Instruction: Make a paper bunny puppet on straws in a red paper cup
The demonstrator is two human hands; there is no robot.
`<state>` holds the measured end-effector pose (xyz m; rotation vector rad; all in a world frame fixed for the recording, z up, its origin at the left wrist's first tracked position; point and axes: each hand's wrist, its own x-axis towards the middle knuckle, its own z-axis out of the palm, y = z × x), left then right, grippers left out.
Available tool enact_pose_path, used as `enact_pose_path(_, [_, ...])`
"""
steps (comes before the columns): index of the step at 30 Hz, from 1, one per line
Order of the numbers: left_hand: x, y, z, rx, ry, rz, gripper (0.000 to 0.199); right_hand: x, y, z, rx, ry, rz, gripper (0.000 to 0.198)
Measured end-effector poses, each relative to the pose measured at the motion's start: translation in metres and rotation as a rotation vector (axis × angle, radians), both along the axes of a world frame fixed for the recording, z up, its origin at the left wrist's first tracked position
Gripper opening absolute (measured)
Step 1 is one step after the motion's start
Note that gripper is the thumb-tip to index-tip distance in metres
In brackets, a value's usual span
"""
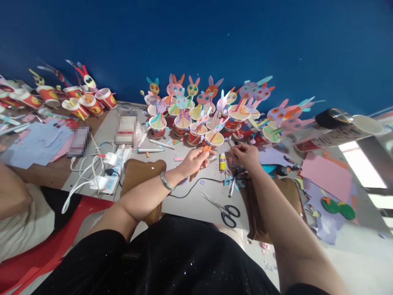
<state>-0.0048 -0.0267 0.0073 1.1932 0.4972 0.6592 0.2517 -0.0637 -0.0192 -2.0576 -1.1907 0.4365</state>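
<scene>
My left hand (195,160), with a bangle on its wrist, is closed around some folded orange paper (207,148); an orange end also shows below the fingers. My right hand (246,156) reaches down to the table among small paper scraps, its fingers drawn together. Whatever it pinches, if anything, is hidden. Between the two hands stands a yellow glue stick (222,162). Just beyond them are paper cups (214,138) holding paper rabbit figures (181,100). Nearer my body lie black-handled scissors (225,209) and a pen (232,187).
Left are markers (151,150), a power strip (115,172) with white cables, and more decorated cups (106,98). A black-lidded bottle (333,119), pink paper (327,172) and cut scraps lie right. Brown cushions (143,176) are under my forearms. Another person's arm (14,190) is far left.
</scene>
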Motion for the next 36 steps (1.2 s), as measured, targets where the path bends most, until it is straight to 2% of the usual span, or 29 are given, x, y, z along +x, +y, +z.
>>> enact_pose_path(4, [-0.001,-0.001,0.002,-0.005,0.041,-0.010,0.036,0.006,-0.012,0.003,0.058,0.256,-0.038,0.029])
enact_pose_path(12, [-0.001,-0.001,0.002,0.004,0.030,-0.010,0.034,0.020,-0.020,0.003,0.102,0.658,-0.118,0.031])
enact_pose_path(20, [-0.001,-0.001,0.002,-0.006,0.049,-0.005,0.036,0.023,-0.020,-0.002,0.131,0.789,-0.146,0.031])
enact_pose_path(25, [0.001,0.000,-0.001,-0.013,0.040,0.004,0.037,0.025,-0.021,0.002,0.128,0.796,-0.142,0.035])
enact_pose_path(32, [0.000,-0.001,0.000,0.003,0.048,0.007,0.036,0.019,-0.017,0.006,0.120,0.714,-0.088,0.027])
enact_pose_path(34, [0.000,0.000,0.000,0.003,0.044,0.011,0.036,0.015,-0.012,0.002,0.094,0.600,-0.040,0.025])
enact_pose_path(36, [0.000,0.000,-0.001,-0.001,0.035,0.010,0.038,0.012,-0.005,-0.002,0.049,0.346,0.007,0.022])
